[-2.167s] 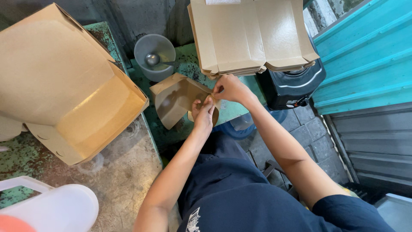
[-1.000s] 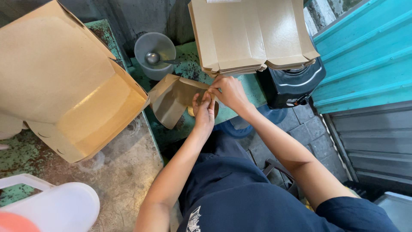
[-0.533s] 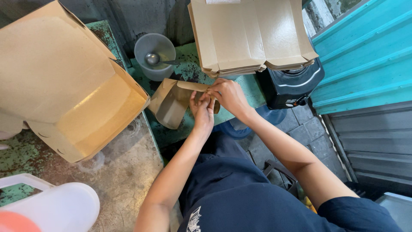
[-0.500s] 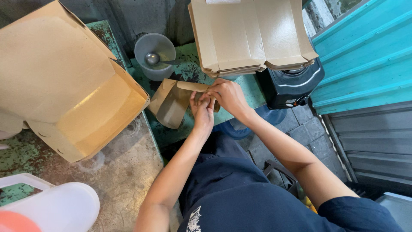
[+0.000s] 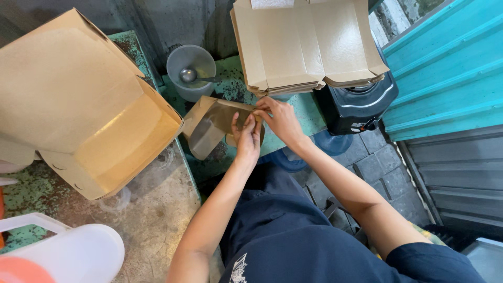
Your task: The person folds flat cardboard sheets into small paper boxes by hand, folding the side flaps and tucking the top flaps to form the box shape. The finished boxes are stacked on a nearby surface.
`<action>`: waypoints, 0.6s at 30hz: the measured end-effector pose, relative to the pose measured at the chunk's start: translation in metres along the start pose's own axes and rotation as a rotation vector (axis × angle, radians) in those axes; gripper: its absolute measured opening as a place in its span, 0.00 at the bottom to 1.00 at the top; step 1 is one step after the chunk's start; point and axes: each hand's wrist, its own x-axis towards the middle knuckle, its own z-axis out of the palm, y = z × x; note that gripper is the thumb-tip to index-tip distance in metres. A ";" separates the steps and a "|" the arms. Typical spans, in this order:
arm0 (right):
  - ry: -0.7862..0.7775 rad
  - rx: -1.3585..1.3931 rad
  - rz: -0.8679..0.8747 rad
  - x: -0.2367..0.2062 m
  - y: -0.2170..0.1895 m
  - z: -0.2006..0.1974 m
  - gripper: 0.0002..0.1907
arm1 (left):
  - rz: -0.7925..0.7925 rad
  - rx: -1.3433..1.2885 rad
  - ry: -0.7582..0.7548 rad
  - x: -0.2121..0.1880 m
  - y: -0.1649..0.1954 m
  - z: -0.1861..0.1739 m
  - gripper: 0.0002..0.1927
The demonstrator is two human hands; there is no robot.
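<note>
small brown box (image 5: pixel 217 126) mid-counter; big open box (image 5: pixel 84 110) at left edge; flat stack (image 5: pixel 306 44) at back.

From my remote station I saw soft, even daylight, brightest on the stack of flat cardboard sheets (image 5: pixel 309 44) and the teal wall (image 5: pixel 445 68). Shadows were faint; the dark wall at top stayed dim. Wide-angle distortion bent the edges. The large folded box (image 5: pixel 78 105) looked slightly soft; no glare showed.
</note>
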 end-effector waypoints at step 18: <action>0.094 -0.183 0.042 -0.008 -0.005 0.009 0.06 | -0.080 -0.005 -0.054 -0.007 -0.001 0.001 0.31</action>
